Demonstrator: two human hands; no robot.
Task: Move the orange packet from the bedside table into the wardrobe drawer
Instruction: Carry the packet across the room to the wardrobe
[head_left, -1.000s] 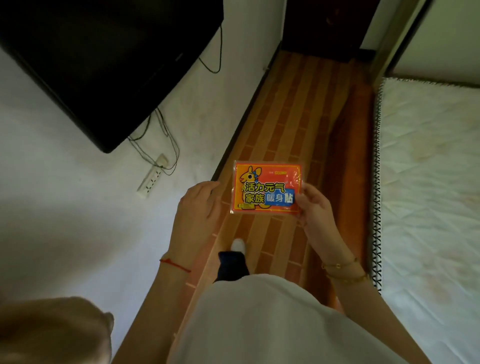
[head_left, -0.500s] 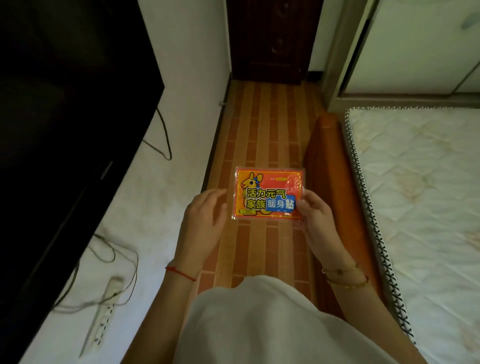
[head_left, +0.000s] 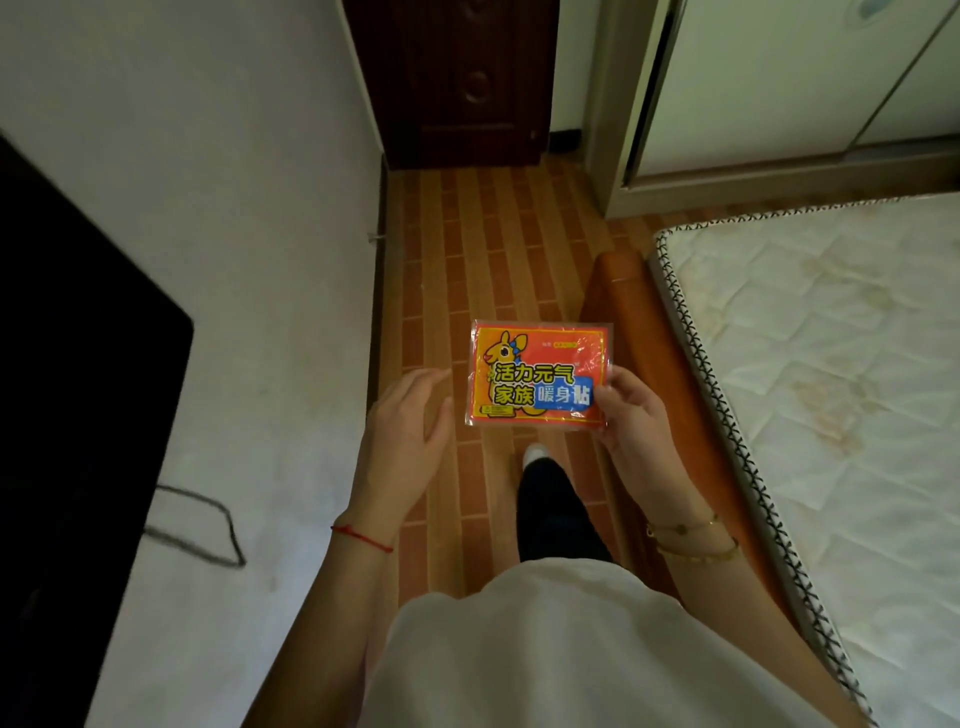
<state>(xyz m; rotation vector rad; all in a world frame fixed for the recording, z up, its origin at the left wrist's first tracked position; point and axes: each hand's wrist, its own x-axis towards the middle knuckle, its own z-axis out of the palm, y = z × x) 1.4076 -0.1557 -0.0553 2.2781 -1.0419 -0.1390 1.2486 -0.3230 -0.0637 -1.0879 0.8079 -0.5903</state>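
Right hand (head_left: 631, 415) pinches the packet (head_left: 537, 375) by its right edge, mid-air over the floor (head_left: 483, 249); left hand (head_left: 402, 436) hangs open beside it. View swung toward the wardrobe (head_left: 779, 88) ahead, so she's closer. Bed (head_left: 841, 389) narrows the aisle; no drawer visible.

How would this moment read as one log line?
phase: carrying | right hand: holds orange packet | left hand: open, beside it | wardrobe: ahead
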